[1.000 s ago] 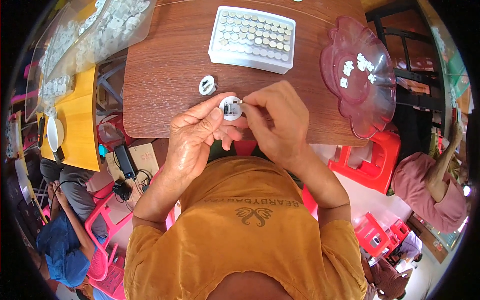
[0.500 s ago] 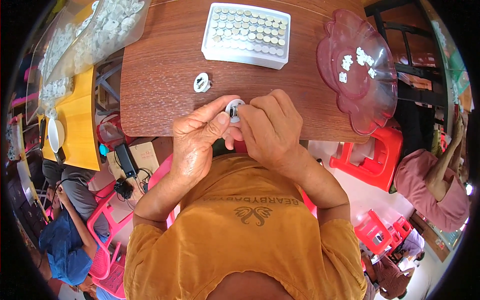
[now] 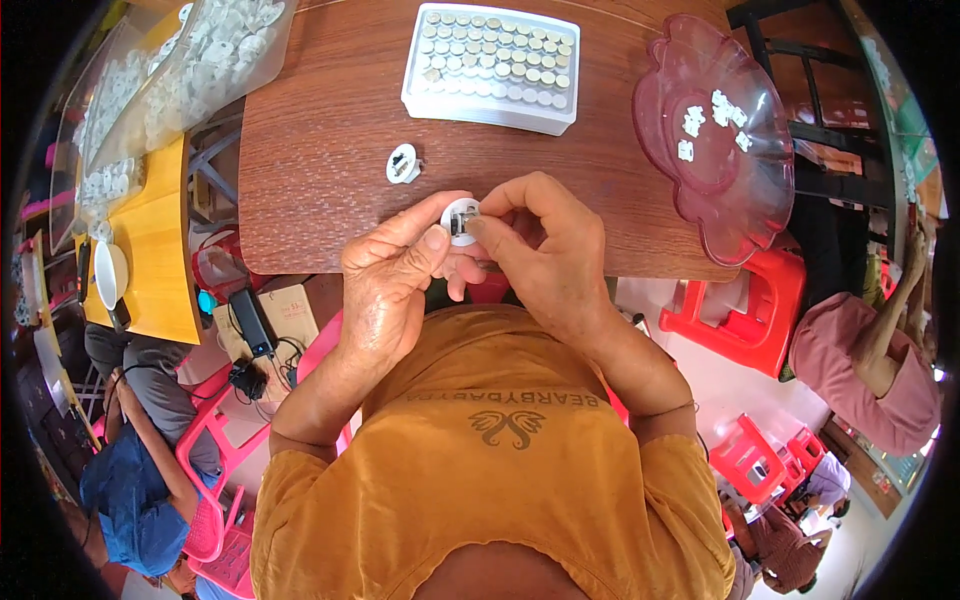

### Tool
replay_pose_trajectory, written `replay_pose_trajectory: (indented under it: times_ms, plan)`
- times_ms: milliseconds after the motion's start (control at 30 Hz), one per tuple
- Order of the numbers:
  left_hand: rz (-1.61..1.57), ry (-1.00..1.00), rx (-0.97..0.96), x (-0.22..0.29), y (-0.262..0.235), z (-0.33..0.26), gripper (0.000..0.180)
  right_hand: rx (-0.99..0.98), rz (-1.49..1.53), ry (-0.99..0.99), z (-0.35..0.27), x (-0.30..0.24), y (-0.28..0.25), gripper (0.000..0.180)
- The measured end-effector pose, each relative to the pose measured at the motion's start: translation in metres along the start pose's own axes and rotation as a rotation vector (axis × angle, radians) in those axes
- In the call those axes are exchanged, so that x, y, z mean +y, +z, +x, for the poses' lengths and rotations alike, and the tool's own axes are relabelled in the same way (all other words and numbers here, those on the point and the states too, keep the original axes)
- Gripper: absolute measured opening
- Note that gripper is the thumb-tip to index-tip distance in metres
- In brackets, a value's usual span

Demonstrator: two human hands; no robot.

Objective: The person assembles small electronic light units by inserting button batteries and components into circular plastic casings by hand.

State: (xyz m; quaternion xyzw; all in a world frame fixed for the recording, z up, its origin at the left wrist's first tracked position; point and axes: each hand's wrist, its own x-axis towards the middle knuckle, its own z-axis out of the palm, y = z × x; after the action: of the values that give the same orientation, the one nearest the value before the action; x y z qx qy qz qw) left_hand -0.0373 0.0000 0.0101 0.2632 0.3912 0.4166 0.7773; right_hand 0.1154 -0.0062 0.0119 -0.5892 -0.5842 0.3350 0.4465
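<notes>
Both hands pinch one small white round part [image 3: 461,220] over the worktop's [image 3: 320,130] near edge, left hand [image 3: 395,280] steadying it, right hand [image 3: 545,250] fingertips working its centre, a second part [image 3: 403,164] lying just beyond.

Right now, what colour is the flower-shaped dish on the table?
Translucent pink; the dish shows best in the head view.

A white tray of round pieces [image 3: 492,68] sits near a pink scalloped dish [image 3: 715,190].

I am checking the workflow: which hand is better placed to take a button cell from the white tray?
Probably the right hand: it lies nearer the white tray, while the left hand grips the round white part.
</notes>
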Motion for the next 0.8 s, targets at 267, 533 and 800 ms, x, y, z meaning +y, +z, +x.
replay_pose_trajectory:
  times_ms: [267, 533, 800]
  plan:
    - [0.000, 0.016, -0.009, 0.001, -0.003, -0.001, 0.036, -0.017, 0.218, 0.213, -0.005, 0.003, 0.005, 0.012]
    - [0.037, 0.084, 0.026, -0.004, -0.004, -0.001, 0.033, -0.014, 0.176, 0.263, -0.002, 0.003, 0.012, 0.013]
    - [0.003, 0.067, 0.030, -0.004, -0.010, 0.000, 0.033, -0.014, 0.059, 0.226, 0.001, -0.002, 0.016, 0.011]
